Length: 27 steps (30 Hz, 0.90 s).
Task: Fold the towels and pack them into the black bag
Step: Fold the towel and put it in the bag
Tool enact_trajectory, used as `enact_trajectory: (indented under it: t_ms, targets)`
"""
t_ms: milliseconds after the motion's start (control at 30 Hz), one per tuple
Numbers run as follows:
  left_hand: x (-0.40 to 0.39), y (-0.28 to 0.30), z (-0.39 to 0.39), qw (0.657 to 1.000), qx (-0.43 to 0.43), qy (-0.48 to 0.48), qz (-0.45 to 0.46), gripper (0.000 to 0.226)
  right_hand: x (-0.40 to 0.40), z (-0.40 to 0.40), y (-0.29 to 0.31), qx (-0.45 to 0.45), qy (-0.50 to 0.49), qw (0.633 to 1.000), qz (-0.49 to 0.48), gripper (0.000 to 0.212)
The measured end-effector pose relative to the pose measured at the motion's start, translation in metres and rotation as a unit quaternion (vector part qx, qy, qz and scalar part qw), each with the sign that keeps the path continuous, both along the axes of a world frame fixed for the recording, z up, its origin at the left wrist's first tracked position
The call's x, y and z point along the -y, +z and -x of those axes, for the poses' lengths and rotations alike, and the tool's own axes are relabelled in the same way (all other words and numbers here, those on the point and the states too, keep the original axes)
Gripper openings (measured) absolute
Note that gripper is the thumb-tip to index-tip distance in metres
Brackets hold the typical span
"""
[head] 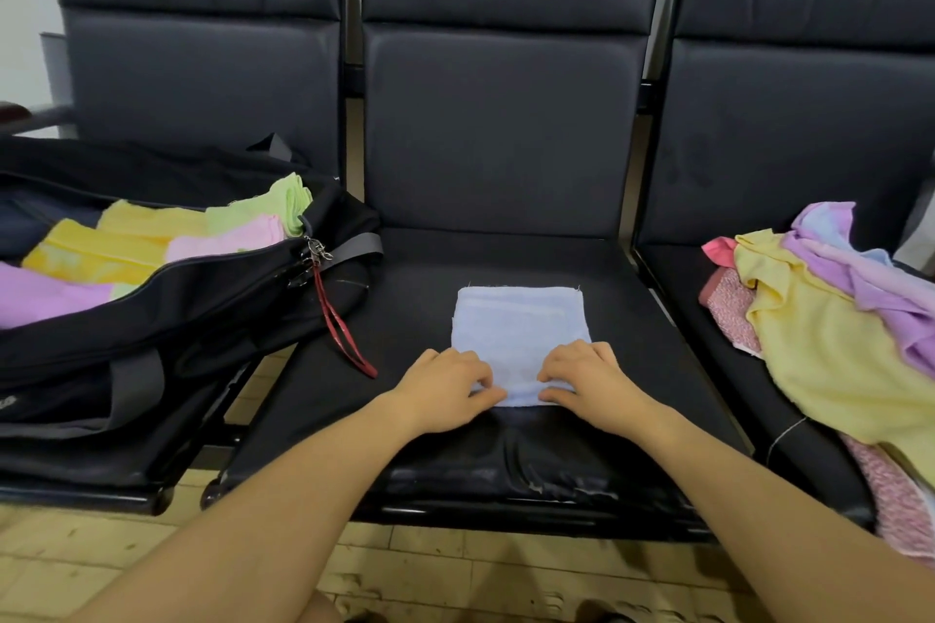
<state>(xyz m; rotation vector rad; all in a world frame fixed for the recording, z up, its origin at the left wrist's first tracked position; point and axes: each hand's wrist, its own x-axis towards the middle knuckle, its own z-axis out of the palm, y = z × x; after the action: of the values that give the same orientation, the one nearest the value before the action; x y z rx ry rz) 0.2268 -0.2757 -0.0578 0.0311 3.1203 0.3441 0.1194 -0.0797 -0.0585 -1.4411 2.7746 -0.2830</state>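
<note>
Both hands sit at the near edge of the pale blue towel, which lies flat on the middle seat — my landmark for everything else. My left hand pinches the towel's near-left corner between curled fingers and thumb; my right hand does the same at the near-right corner, fingers bent over the hem. The towel already looks folded down to a small rectangle, its far edge lying straight across the seat, so I judge the step in hand to be one more fold, near edge carried up to meet the far one. To the left of the middle seat stands the black bag, unzipped, with folded towels in yellow, pink, green and purple laid inside; a red strap hangs from its zip onto the seat's left side. To the right of the middle seat lies the unfolded pile — yellow, purple, pink cloth in a heap. The next move calls for lifting both corners together and evenly, so that the layers do not slip apart, then pressing the crease flat before I carry the towel leftward to the bag. Much of the pile remains, so I judge the task only partway through.
</note>
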Motion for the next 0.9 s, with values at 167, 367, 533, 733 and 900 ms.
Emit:
enact_trajectory:
  t_ms: [167, 367, 533, 733, 900]
  targets:
    - [0.0, -0.003, 0.003, 0.998, -0.029, 0.034, -0.051, 0.042, 0.001, -0.001, 0.01, 0.071, -0.065, 0.989, 0.113, 0.008]
    - [0.009, -0.007, -0.001, 0.994, -0.048, 0.01, -0.093, 0.026, -0.004, -0.003, 0.02, 0.145, -0.096, 0.974, 0.149, 0.016]
    - [0.003, -0.006, 0.002, 0.984, -0.061, 0.068, -0.152, 0.027, -0.007, -0.003, 0.018, 0.169, -0.115, 0.962, 0.18, 0.016]
    - [-0.005, 0.003, 0.002, 0.979, -0.075, 0.095, -0.163, 0.022, -0.017, -0.01, 0.012, 0.114, -0.127, 0.982, 0.085, 0.026]
    - [-0.011, 0.007, 0.001, 0.979, -0.12, 0.105, -0.131, 0.024, -0.026, -0.018, 0.014, 0.087, -0.132, 0.985, 0.064, 0.029]
